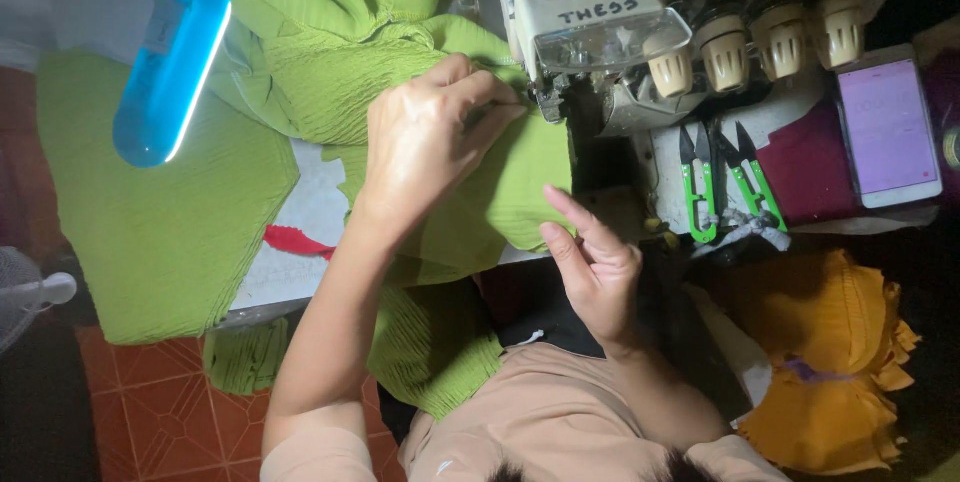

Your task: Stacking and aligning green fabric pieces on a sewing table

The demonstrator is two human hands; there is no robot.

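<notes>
Head view: green cloth is spread across the upper left and centre of the frame, draped over the table edge and down toward the lap. The left hand is laid flat on a bunched fold at the centre, its fingers curled and pressed down on the cloth, their tips pointed right toward the presser foot of the overlock machine. The fold is held just beside that foot, touching or nearly so; the exact contact is hidden by the fingertips. The right hand is held lower, right of centre, its fingers half open; its index finger is touched to the lower right edge of the cloth, and nothing is gripped. The cloth thus lies under the left hand and up and to the left of the right hand; its long run goes from lower left to the machine at upper right. The left hand is the nearer to the foot. Two green snips are seen on the machine bed at right, a phone beyond them, orange cloth at lower right, and a blue lamp at upper left.
</notes>
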